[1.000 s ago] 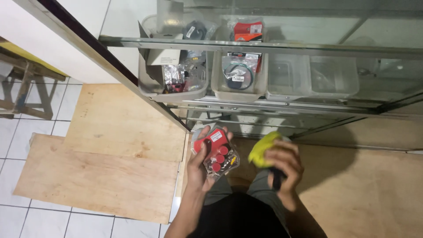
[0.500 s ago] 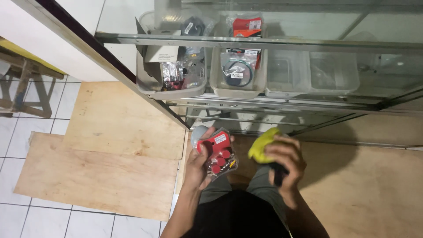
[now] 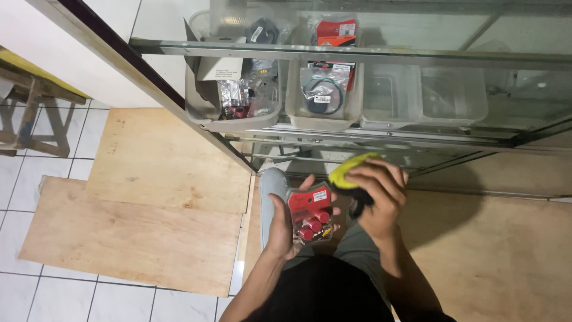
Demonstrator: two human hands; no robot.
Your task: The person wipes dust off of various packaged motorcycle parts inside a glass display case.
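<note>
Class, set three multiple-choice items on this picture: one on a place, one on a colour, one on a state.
1. Where is the red-carded packet?
A in the left hand
B on a shelf
C on the floor

2. What colour is the cloth under the right hand?
A blue
B yellow-green
C white

3. How does the clear bin at the far right of the glass shelf look?
A overflowing
B tipped over
C seemingly empty

Answers: 1 A, the fingers wrap the packet. 2 B, the cloth shows yellow-green. 3 C, nothing visible inside it.
</note>
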